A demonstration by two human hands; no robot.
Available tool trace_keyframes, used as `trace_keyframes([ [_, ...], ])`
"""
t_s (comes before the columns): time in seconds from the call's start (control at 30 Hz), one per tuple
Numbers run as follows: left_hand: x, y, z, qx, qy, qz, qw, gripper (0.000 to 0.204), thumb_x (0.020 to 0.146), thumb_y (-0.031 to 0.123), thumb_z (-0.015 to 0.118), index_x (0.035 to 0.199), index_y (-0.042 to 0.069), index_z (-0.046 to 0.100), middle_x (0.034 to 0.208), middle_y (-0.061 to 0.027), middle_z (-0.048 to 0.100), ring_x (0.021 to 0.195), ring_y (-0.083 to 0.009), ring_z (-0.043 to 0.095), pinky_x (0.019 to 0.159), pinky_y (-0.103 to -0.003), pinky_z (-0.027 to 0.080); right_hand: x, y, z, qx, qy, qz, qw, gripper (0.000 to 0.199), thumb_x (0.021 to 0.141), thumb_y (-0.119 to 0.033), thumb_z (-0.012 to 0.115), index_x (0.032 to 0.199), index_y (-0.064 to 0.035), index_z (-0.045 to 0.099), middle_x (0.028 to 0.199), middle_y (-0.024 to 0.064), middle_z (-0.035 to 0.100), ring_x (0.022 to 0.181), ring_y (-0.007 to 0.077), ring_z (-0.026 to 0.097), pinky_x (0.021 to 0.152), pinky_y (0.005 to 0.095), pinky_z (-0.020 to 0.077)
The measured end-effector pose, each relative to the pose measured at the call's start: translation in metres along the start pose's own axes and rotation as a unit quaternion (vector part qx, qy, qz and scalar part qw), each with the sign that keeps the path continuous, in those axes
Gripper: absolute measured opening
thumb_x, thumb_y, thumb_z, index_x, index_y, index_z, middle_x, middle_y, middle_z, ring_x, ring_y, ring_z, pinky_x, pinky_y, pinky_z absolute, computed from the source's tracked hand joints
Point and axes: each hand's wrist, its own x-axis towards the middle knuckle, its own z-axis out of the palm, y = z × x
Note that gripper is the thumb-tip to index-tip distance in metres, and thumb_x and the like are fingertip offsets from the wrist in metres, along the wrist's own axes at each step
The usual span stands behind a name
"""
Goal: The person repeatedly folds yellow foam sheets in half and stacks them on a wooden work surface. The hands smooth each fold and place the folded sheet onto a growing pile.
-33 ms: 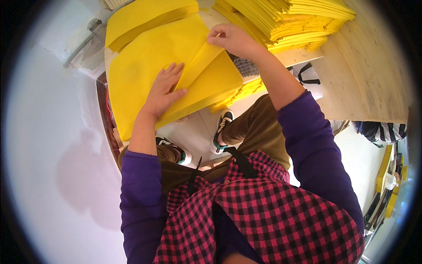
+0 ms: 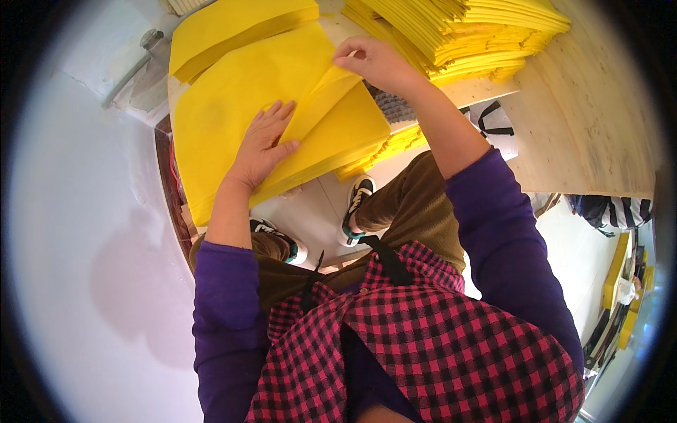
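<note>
A stack of yellow cloth-like sheets (image 2: 352, 134) lies before me. Its top sheet (image 2: 233, 84) has its right edge turned over into a slanting flap (image 2: 315, 106). My left hand (image 2: 262, 146) rests flat on that sheet, fingers spread, with the thumb beside the lower end of the flap. At the upper end of the flap, my right hand (image 2: 372, 65) pinches the sheet's corner between thumb and fingertips. The corner is partly hidden by those fingers.
Behind the stack lies another thick yellow pile (image 2: 243, 28). Folded yellow pieces (image 2: 486, 35) are heaped at the far right on a wooden tabletop (image 2: 578, 113). A grey ridged mat (image 2: 395, 108) shows beside the stack. A white wall (image 2: 84, 211) borders the left.
The flap near my right fingers bulges slightly more. Both hands stay in nearly the same place.
</note>
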Motion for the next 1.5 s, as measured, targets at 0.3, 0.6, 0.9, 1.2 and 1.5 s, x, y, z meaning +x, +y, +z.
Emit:
trace_keyframes([
  [0.3, 0.000, -0.004, 0.003, -0.031, 0.020, 0.011, 0.999, 0.048, 0.088, 0.030, 0.057, 0.131, 0.008, 0.056, 0.148, -0.0094, 0.042, 0.141, -0.0333, 0.029, 0.117, -0.047, 0.015, -0.064, 0.047, -0.018, 0.049, -0.108, 0.078, 0.990, 0.022, 0.076, -0.007, 0.076, 0.097, -0.0069, 0.067, 0.092, -0.0032, 0.056, 0.076, 0.0047, 0.048, 0.066, 0.0206, 0.0407],
  [0.6, 0.001, 0.000, 0.002, -0.014, 0.012, 0.001, 1.000, 0.049, 0.089, 0.030, 0.056, 0.133, 0.009, 0.055, 0.148, -0.0095, 0.042, 0.141, -0.0331, 0.029, 0.117, -0.047, 0.015, -0.075, 0.053, -0.010, 0.014, -0.121, 0.043, 0.992, 0.026, 0.072, -0.014, 0.081, 0.095, -0.0092, 0.070, 0.088, -0.0003, 0.049, 0.075, 0.0134, 0.048, 0.068, 0.0261, 0.0421],
  [0.9, 0.001, -0.001, 0.002, -0.006, 0.008, -0.001, 1.000, 0.051, 0.089, 0.032, 0.055, 0.135, 0.010, 0.053, 0.149, -0.0086, 0.041, 0.141, -0.0328, 0.029, 0.117, -0.047, 0.015, -0.060, 0.055, -0.009, -0.014, -0.104, -0.009, 0.994, 0.013, 0.077, -0.014, 0.074, 0.085, -0.0051, 0.069, 0.088, 0.0053, 0.056, 0.082, 0.0191, 0.055, 0.074, 0.0297, 0.0457],
  [1.2, 0.001, -0.002, 0.000, 0.003, -0.001, 0.004, 1.000, 0.053, 0.091, 0.037, 0.054, 0.133, 0.005, 0.053, 0.148, -0.0090, 0.042, 0.141, -0.0325, 0.030, 0.117, -0.047, 0.015, -0.031, 0.029, -0.020, -0.043, -0.130, 0.008, 0.991, 0.010, 0.083, -0.014, 0.069, 0.085, -0.0049, 0.066, 0.080, 0.0026, 0.057, 0.074, 0.0142, 0.054, 0.069, 0.0281, 0.0448],
  [1.5, -0.001, -0.001, -0.002, -0.036, 0.007, 0.022, 0.999, 0.059, 0.092, 0.045, 0.053, 0.135, 0.004, 0.051, 0.147, -0.0122, 0.043, 0.141, -0.0343, 0.030, 0.117, -0.048, 0.015, 0.008, 0.010, -0.007, -0.116, -0.087, -0.046, 0.988, 0.022, 0.086, -0.025, 0.068, 0.090, -0.0037, 0.066, 0.079, 0.0028, 0.059, 0.071, 0.0131, 0.053, 0.062, 0.0295, 0.0433],
])
